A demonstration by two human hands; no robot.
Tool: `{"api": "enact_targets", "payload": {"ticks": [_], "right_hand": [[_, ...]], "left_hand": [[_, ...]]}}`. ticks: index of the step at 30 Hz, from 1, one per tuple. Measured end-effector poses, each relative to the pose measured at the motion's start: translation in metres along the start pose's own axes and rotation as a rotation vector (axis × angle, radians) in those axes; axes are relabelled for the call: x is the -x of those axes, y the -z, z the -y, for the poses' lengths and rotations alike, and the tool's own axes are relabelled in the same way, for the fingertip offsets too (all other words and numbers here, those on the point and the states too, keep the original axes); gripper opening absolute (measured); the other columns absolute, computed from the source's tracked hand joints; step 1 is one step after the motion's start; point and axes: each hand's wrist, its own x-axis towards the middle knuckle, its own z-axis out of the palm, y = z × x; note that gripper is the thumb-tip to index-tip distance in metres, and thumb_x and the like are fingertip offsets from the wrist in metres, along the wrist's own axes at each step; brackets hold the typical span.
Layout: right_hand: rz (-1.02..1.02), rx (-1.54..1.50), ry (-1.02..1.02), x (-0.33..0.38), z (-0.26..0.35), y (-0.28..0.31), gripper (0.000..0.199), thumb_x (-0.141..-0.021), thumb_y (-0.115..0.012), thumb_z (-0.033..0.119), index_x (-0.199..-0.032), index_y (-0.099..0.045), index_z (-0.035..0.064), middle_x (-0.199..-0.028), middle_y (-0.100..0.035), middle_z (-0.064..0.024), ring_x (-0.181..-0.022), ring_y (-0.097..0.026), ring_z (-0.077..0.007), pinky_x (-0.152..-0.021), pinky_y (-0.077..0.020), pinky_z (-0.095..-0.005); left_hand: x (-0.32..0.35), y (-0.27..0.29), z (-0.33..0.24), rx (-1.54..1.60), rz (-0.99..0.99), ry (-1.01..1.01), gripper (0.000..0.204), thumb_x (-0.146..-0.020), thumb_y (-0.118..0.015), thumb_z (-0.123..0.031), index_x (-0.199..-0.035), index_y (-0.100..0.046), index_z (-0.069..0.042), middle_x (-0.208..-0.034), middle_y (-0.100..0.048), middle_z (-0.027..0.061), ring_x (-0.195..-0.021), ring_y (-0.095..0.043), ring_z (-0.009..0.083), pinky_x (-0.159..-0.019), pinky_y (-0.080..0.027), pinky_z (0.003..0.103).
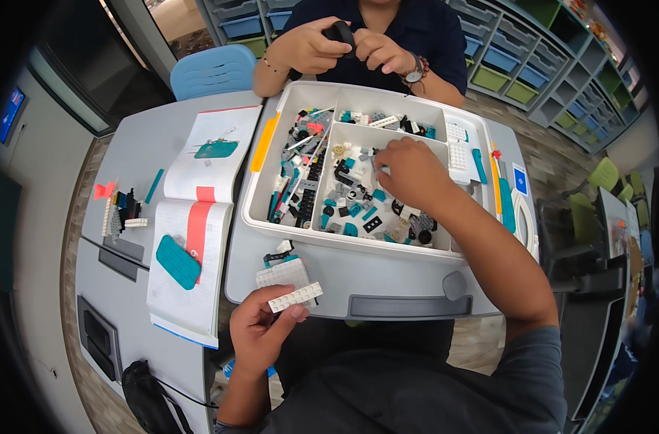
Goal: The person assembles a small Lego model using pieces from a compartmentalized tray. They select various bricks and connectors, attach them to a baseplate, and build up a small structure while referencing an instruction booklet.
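My left hand (263, 327) is closed on a long white studded toy brick (295, 296), pinched between thumb and fingers near the front table edge. Right behind that brick is a white and grey built piece (280, 273) with black and teal parts; I cannot tell whether the two are joined. My right hand (410, 172) reaches into the large middle compartment of a white sorting tray (366, 249). Its fingers are bent together over the loose toy bricks (355, 195), and the fingertips are partly hidden.
An open instruction booklet (177, 311) lies to the left, with a teal case (178, 262) on it. Beyond it stands a small brick build (120, 213). Across the table, a person's hands (344, 49) hold a black ring-shaped part. A white cable (521, 217) lies at the right.
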Motion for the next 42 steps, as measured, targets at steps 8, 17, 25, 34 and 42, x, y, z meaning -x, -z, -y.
{"api": "enact_targets", "payload": {"ticks": [8,17,25,34,42], "right_hand": [[0.126,-0.155,-0.327,-0.011,-0.021,0.005,0.019,-0.090,-0.070,0.017,-0.105,-0.078,0.0102,-0.103,-0.073,-0.0147,-0.106,-0.070,-0.0314,-0.091,-0.0561,-0.0436],[0.119,-0.048,-0.306,-0.013,-0.017,-0.016,0.027,-0.086,-0.074,0.018,-0.110,-0.076,0.0076,-0.111,-0.070,-0.0171,-0.105,-0.069,-0.0326,-0.094,-0.0560,-0.0432],[-0.176,-0.242,-0.209,-0.011,-0.009,0.010,0.025,-0.081,-0.075,0.011,-0.103,-0.068,0.0005,-0.098,-0.071,-0.0209,-0.097,-0.070,-0.0389,-0.087,-0.0556,-0.0477],[-0.090,-0.410,-0.060,-0.026,0.011,-0.004,0.033,-0.082,-0.083,0.011,-0.104,-0.059,0.0049,-0.086,-0.071,-0.0141,-0.081,-0.071,-0.0292,-0.073,-0.0533,-0.0401],[0.036,-0.217,-0.161,-0.045,0.045,-0.026,0.032,-0.083,-0.081,0.014,-0.105,-0.060,0.0046,-0.087,-0.071,-0.0158,-0.086,-0.071,-0.0368,-0.077,-0.0559,-0.0457]], "left_hand": [[-0.007,0.000,0.004,0.031,0.016,-0.033,0.028,-0.094,-0.069,0.009,-0.122,-0.062,0.005,-0.103,-0.073,0.0166,-0.089,-0.073,0.0175,-0.081,-0.060,0.030],[-0.010,0.002,0.005,-0.028,0.015,0.014,0.026,-0.093,-0.070,0.008,-0.119,-0.064,0.005,-0.109,-0.070,0.0129,-0.099,-0.068,0.0170,-0.089,-0.053,0.029],[-0.011,0.003,0.007,-0.121,0.025,-0.112,0.028,-0.090,-0.072,0.010,-0.116,-0.067,0.003,-0.108,-0.065,0.0101,-0.101,-0.065,0.0170,-0.091,-0.049,0.029],[-0.012,0.008,0.003,-0.158,0.041,-0.151,0.030,-0.087,-0.075,0.010,-0.116,-0.068,0.003,-0.107,-0.064,0.0105,-0.100,-0.065,0.0172,-0.089,-0.050,0.028],[-0.011,0.008,0.004,-0.159,0.076,-0.180,0.030,-0.087,-0.075,0.009,-0.116,-0.069,0.002,-0.109,-0.065,0.0104,-0.100,-0.065,0.0176,-0.090,-0.050,0.028]]}}
